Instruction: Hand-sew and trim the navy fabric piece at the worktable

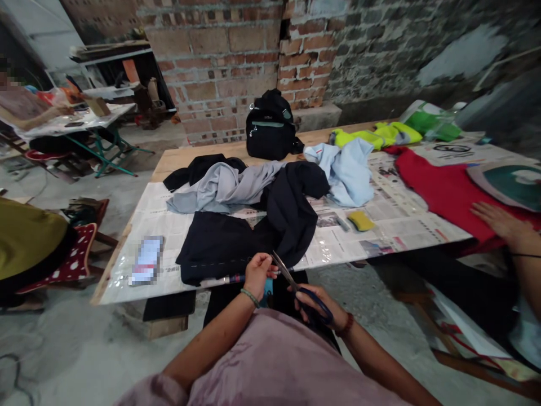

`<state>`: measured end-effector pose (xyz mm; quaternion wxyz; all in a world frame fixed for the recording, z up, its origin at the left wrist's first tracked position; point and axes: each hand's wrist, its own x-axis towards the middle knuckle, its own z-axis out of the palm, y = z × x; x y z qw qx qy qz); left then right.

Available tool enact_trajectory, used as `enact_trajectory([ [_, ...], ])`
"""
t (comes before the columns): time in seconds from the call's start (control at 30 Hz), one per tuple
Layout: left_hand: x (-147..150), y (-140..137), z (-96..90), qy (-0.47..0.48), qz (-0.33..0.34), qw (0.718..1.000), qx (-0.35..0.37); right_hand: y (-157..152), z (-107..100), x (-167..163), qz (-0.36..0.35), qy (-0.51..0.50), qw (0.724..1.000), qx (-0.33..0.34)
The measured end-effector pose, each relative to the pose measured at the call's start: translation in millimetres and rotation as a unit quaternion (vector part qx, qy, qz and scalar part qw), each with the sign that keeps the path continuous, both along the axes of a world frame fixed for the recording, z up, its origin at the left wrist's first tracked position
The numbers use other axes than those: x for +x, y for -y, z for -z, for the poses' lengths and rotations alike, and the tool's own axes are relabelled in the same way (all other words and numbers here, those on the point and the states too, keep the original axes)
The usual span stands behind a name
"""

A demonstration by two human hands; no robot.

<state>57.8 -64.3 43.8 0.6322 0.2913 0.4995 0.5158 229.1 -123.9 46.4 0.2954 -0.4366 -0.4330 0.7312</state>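
Note:
My right hand grips a pair of scissors by the dark handles. Their blades point up and left, the tips beside the fingers of my left hand. Those fingers are pinched together at the front edge of a black garment; whatever is between them is too small to make out. A dashed line of white stitches runs along the garment near its front edge. The black cloth lies partly bunched on the newspaper-covered table.
Grey cloth, light blue cloth, a black backpack and a yellow sponge lie beyond. A phone is at left. At right, another person's hand rests on red fabric. Other people sit at left.

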Motion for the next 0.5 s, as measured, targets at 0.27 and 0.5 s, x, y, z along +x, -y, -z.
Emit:
enact_trajectory([
  [0.27, 3.0, 2.7, -2.4, 0.015, 0.021, 1.000, -0.001, -3.6, 4.0, -8.3, 0.016, 0.077, 0.997, 0.010],
  [0.5, -33.1, 30.2, -3.5, -0.051, 0.078, 0.995, -0.043, -4.0, 16.0, 27.0, 0.125, 0.112, 0.984, 0.061],
])
